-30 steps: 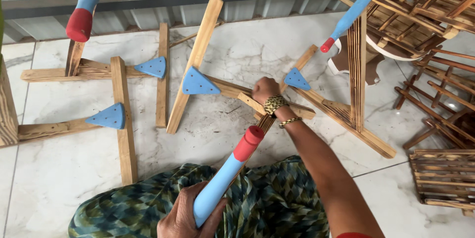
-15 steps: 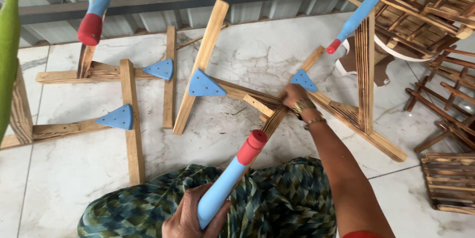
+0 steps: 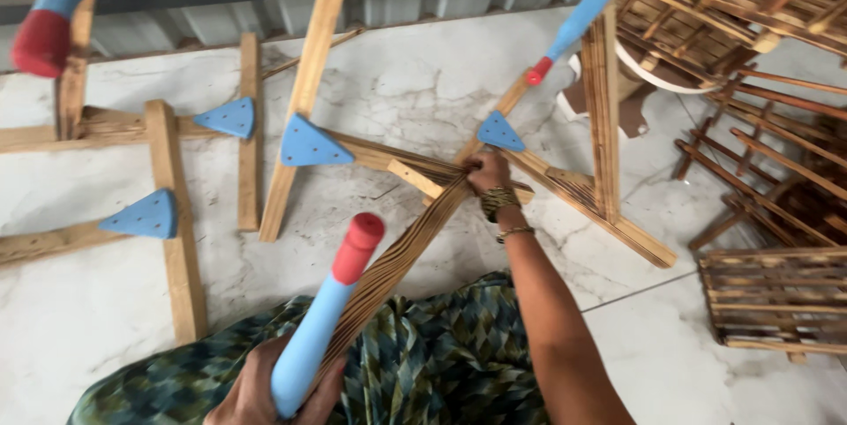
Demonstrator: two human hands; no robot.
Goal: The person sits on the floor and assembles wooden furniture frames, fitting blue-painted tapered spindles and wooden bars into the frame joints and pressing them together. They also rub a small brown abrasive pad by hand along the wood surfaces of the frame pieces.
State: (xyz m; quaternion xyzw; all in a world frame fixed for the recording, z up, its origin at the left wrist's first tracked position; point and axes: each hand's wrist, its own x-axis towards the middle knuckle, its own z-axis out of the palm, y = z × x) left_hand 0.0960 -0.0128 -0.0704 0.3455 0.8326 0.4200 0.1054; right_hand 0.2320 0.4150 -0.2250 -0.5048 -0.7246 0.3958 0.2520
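My left hand point(image 3: 265, 390) grips the lower end of a light blue handle with a red tip point(image 3: 322, 323), which points up and away from me. My right hand point(image 3: 487, 173) reaches forward, with bracelets on the wrist, and closes on the far end of a dark-grained wooden slat point(image 3: 397, 266) that runs from my lap out to the wooden frame point(image 3: 565, 187) on the floor. A blue triangular corner plate point(image 3: 500, 132) sits on the frame just beyond that hand.
More wooden frames with blue corner plates point(image 3: 307, 144) point(image 3: 141, 216) lie on the marble floor at left. Another blue handle with a red tip point(image 3: 578, 15) leans at upper right. Stacked slatted wooden racks point(image 3: 776, 301) crowd the right side. A corrugated metal wall runs along the back.
My right hand slid to the right and a little forward along the frame joint, and the wooden slat now lies under it. The view shifted right. My left hand kept its hold on the blue handle.
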